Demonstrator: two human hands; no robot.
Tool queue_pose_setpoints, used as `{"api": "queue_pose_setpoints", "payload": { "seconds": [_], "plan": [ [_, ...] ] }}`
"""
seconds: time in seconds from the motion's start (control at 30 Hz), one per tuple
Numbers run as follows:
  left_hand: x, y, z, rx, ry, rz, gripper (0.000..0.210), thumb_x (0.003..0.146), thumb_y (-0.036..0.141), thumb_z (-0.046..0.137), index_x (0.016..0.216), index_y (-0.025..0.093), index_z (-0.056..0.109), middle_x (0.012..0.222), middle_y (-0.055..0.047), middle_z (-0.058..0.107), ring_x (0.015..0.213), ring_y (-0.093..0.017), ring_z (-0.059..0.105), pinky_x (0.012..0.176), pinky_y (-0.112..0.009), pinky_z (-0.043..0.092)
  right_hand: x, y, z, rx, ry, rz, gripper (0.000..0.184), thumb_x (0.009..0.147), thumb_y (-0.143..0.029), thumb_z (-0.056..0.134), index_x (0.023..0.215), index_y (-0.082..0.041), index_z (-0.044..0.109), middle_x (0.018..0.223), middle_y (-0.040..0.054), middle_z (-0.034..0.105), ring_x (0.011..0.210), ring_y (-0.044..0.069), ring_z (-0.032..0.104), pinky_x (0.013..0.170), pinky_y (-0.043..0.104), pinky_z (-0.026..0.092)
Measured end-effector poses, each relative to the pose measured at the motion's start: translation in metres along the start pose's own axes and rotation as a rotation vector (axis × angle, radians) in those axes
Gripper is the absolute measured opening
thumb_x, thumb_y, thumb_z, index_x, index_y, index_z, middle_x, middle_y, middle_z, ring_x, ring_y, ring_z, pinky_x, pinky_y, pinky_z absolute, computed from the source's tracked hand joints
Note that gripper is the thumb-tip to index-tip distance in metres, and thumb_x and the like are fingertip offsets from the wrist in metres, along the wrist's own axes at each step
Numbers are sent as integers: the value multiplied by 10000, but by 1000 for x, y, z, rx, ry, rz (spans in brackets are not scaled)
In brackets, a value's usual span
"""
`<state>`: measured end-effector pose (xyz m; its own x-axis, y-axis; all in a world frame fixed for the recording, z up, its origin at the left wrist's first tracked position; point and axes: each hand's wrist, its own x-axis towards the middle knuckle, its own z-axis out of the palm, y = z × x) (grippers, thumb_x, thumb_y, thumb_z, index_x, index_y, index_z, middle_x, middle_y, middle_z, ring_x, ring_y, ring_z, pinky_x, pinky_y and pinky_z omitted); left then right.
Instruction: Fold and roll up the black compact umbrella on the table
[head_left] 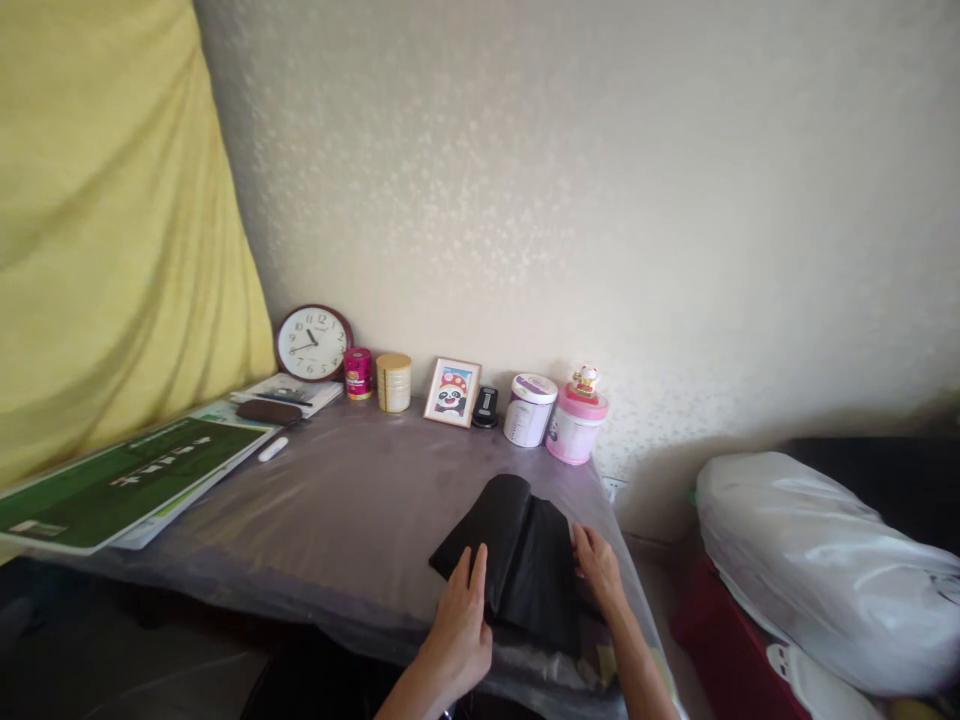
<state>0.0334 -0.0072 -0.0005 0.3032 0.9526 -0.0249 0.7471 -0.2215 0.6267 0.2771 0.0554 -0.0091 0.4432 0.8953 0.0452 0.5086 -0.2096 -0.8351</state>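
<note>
A black folded sheet [536,560], like cloth or a thin bag, lies near the right front of the table, with a crease down its middle and a raised left flap. My left hand [465,625] rests against its lower left part, fingers stretched out; its thumb side faces the crease. At the right edge of the sheet, my right hand [598,568] has its fingers closed in a pinch on the border. Whether the sheet is fabric or plastic, I cannot tell.
Along the wall stand a clock [313,343], a pink tin [358,374], a yellow-lidded can [394,383], a panda picture frame [451,393], and white [529,412] and pink tubs [576,430]. Green boards [142,480] lie left. A white bag [810,560] sits right of the table.
</note>
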Motion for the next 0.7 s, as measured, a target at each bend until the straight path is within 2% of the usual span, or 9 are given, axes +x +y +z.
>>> {"api": "queue_pose_setpoints", "payload": {
  "seconds": [0.1,0.23,0.37,0.5,0.6,0.7],
  "plan": [
    [1,-3,3,-13,21,14,895,603,-3,418,1412,126,58,1493,-119,147,1364,-188,171,1099,-281,203,-7,-14,2,61,-13,-27,477,757,-569,405,804,-160,647,655,46,637,603,208,599,450,263,414],
    [0,-3,3,1,23,11,885,609,-11,414,1411,121,65,1493,-120,149,1363,-189,173,1100,-275,198,-6,-26,11,88,32,-109,464,751,-571,412,684,-168,633,656,39,644,663,210,596,555,279,429],
    [-3,2,-2,7,9,-6,878,615,-3,415,1411,117,65,1495,-118,139,1368,-197,152,1102,-284,189,0,-15,16,-38,70,-176,374,723,-518,431,493,-227,478,501,10,549,555,196,539,534,296,387],
    [-3,4,-2,25,15,-11,878,616,10,417,1411,119,61,1496,-119,135,1368,-203,152,1099,-293,196,-2,1,12,-110,146,-208,312,700,-462,446,467,-259,405,466,3,503,503,187,496,520,305,359],
    [-3,3,1,27,25,-11,886,612,27,427,1412,128,59,1498,-110,127,1369,-210,144,1101,-303,188,-7,-2,7,-43,127,-188,356,708,-507,451,467,-245,433,450,-5,486,505,187,500,504,298,359],
    [-2,1,2,26,32,-3,889,610,26,426,1413,132,59,1499,-109,125,1370,-209,141,1098,-302,190,-11,-19,3,128,37,-162,415,705,-572,476,531,-202,543,485,3,543,561,197,544,495,281,386]
  ]
}}
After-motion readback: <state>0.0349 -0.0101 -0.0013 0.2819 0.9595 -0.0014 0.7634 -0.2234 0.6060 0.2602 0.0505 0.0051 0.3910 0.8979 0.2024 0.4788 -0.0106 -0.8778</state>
